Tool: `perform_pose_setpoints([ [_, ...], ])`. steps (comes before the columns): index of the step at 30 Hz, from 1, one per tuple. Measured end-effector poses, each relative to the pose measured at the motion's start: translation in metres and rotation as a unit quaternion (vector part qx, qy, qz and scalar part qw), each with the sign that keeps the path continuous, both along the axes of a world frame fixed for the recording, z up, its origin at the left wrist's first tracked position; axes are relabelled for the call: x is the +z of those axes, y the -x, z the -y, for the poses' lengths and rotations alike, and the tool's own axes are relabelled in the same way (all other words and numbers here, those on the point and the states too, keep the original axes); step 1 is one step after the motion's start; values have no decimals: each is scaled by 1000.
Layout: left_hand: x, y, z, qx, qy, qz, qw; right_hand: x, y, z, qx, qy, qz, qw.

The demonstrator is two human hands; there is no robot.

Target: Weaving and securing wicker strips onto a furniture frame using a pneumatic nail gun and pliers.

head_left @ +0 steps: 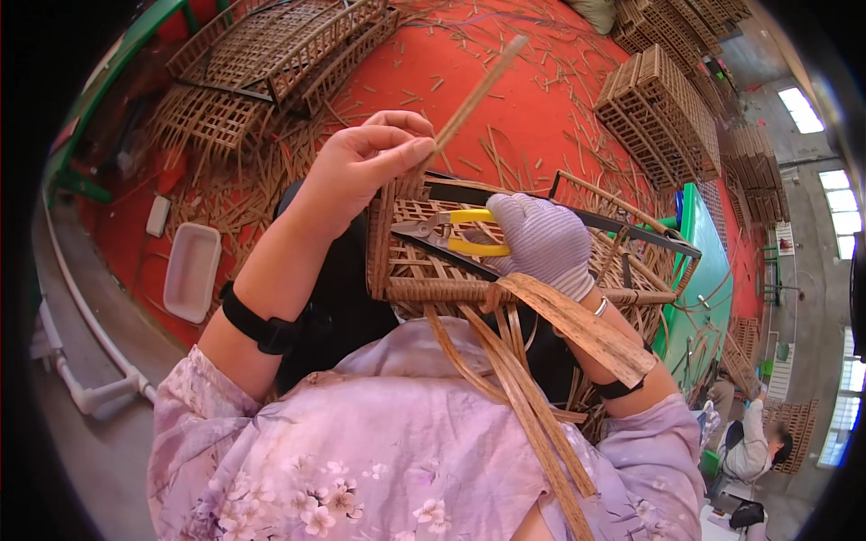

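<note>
Left hand (361,162), bare, fingers pinched shut on a thin cane strip (474,90) angled up over the basket (433,288). Right hand (541,239), gloved, closed around yellow-handled pliers (451,233) above the basket's rim. Loose strips (532,397) trailing across the lap. White tray (191,270) far left on red floor.

No packages or screens appear; one small red-and-white sign (785,239) hangs on the wall at far right.
</note>
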State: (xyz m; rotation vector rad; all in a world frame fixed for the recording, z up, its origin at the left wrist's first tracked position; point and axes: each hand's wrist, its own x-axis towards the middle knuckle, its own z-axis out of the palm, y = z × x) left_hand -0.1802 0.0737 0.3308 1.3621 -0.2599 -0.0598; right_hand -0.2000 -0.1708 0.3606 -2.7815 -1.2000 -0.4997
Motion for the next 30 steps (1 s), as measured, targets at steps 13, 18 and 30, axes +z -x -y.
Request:
perform_pose_setpoints([
  [13, 4, 35, -19, 78, -45, -22, 996, 0, 56, 124, -261, -519, -167, 797],
  [18, -12, 38, -30, 166, -33, -52, 984, -8, 64, 170, -327, -542, -108, 766],
  [30, -19, 56, -71, 247, 10, -128, 960, -61, 125, 463, -623, -263, 80, 733],
])
